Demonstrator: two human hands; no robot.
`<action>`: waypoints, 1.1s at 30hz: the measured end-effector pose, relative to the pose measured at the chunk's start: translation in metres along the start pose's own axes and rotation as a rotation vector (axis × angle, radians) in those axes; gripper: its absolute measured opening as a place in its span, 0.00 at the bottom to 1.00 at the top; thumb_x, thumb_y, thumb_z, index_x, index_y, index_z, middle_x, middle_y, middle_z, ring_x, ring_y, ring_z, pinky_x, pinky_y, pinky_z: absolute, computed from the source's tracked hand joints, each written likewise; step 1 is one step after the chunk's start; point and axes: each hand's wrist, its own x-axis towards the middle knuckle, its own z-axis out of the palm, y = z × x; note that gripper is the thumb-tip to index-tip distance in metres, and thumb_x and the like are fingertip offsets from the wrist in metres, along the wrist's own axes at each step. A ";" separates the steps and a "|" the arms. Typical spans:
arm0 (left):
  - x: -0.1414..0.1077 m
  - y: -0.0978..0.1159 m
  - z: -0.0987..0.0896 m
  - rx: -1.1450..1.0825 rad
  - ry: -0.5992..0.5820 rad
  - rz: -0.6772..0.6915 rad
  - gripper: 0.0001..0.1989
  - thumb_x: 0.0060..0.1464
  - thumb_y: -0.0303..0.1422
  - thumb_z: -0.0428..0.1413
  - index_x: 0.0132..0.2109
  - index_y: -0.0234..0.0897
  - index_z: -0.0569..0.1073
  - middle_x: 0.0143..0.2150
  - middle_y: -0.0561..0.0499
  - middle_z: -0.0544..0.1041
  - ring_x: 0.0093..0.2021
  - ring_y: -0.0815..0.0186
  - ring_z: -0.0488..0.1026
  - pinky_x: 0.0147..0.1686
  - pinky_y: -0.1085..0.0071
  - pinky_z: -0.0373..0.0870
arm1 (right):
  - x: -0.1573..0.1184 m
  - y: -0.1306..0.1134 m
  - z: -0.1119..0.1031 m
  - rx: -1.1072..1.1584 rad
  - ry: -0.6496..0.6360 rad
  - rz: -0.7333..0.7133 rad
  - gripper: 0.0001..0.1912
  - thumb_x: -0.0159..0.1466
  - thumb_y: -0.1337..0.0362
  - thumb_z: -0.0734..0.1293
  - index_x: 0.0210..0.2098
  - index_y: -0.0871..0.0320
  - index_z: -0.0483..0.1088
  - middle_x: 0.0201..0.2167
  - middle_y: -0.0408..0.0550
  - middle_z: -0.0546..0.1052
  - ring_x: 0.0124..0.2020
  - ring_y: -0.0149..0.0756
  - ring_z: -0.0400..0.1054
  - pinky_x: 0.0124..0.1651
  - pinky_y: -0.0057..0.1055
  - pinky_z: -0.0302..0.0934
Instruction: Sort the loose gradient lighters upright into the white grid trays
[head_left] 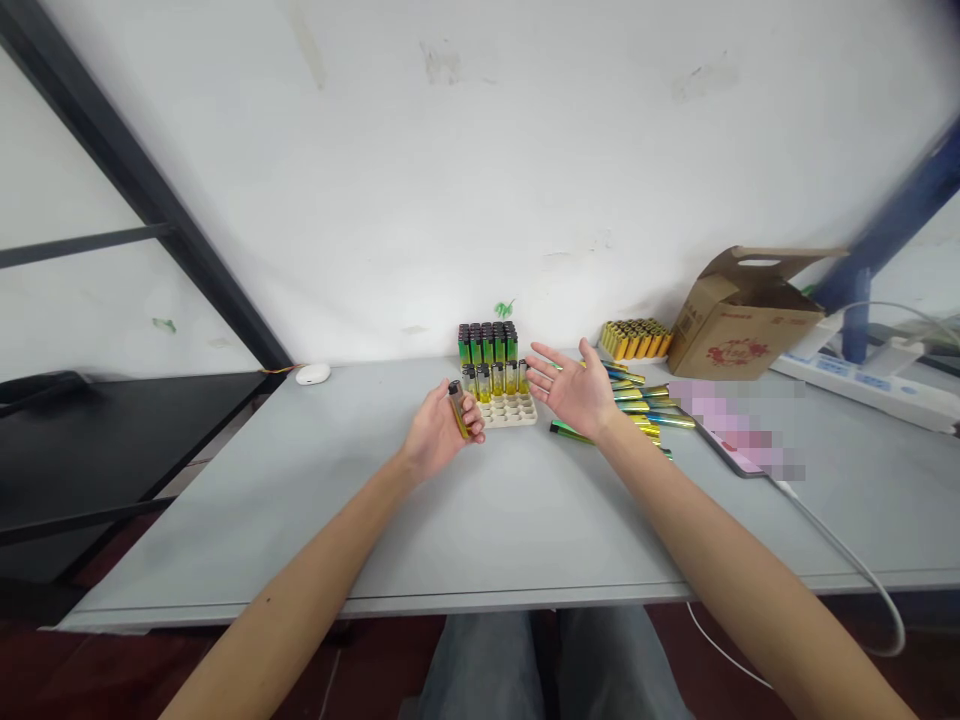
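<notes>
We're holding lighter (456, 403) in left hand (439, 432), fingers curling round amber body, dark cap pointing up, beside white tray (517, 413). Right hand (576, 394) hovering apart, palm bare, near loose lighters (576, 434) on worktop (300, 480). Looking light, stiff, probably slick; we're favouring mid-body hold, sparing cap.

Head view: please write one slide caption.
Left hand holds a lighter near a partly filled tray; right hand open, empty.

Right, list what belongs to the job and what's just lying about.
Likely the job: lighter in the left hand; pale tray; green lighters; loose shiny pieces near the right hand.

Likely lying about: white case; phone; cable; power strip.
</notes>
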 end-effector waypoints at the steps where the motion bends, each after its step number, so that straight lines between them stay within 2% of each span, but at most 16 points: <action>1: 0.000 0.000 0.001 0.003 0.002 -0.018 0.20 0.59 0.47 0.43 0.27 0.37 0.62 0.25 0.52 0.59 0.26 0.67 0.62 0.28 0.69 0.64 | 0.001 0.000 -0.001 -0.019 0.004 -0.007 0.32 0.64 0.41 0.47 0.44 0.55 0.71 0.41 0.52 0.76 0.37 0.39 0.70 0.40 0.36 0.65; 5: 0.000 0.001 0.003 0.024 0.000 -0.051 0.19 0.59 0.46 0.41 0.28 0.37 0.61 0.26 0.52 0.58 0.24 0.68 0.59 0.25 0.70 0.60 | 0.003 0.002 -0.004 -0.051 0.001 -0.017 0.31 0.63 0.41 0.47 0.45 0.54 0.70 0.40 0.52 0.75 0.37 0.39 0.70 0.39 0.36 0.65; 11: 0.001 -0.001 0.002 0.075 -0.009 -0.051 0.17 0.59 0.42 0.41 0.28 0.37 0.60 0.27 0.53 0.56 0.24 0.69 0.57 0.24 0.72 0.58 | 0.003 0.003 -0.004 0.023 0.005 -0.007 0.27 0.64 0.48 0.49 0.44 0.55 0.71 0.37 0.50 0.76 0.34 0.37 0.69 0.37 0.34 0.64; 16: 0.001 -0.005 0.006 0.180 0.054 -0.025 0.13 0.59 0.36 0.40 0.28 0.37 0.59 0.26 0.55 0.54 0.23 0.71 0.54 0.23 0.75 0.57 | 0.003 0.003 -0.004 0.089 0.010 0.017 0.24 0.64 0.52 0.50 0.43 0.56 0.71 0.34 0.49 0.76 0.31 0.35 0.68 0.34 0.32 0.63; 21: 0.002 -0.009 0.012 0.236 0.143 -0.004 0.10 0.57 0.31 0.41 0.28 0.37 0.59 0.26 0.55 0.55 0.22 0.71 0.54 0.22 0.77 0.56 | 0.004 0.003 -0.005 0.057 0.021 0.002 0.24 0.64 0.52 0.50 0.43 0.56 0.71 0.34 0.49 0.76 0.31 0.36 0.68 0.35 0.33 0.63; 33: 0.001 -0.010 0.012 0.197 0.102 -0.015 0.10 0.58 0.35 0.41 0.29 0.38 0.58 0.25 0.55 0.55 0.22 0.71 0.55 0.22 0.76 0.57 | 0.004 0.005 -0.005 -0.024 0.032 -0.016 0.25 0.64 0.49 0.50 0.43 0.55 0.71 0.35 0.50 0.75 0.32 0.37 0.68 0.36 0.34 0.63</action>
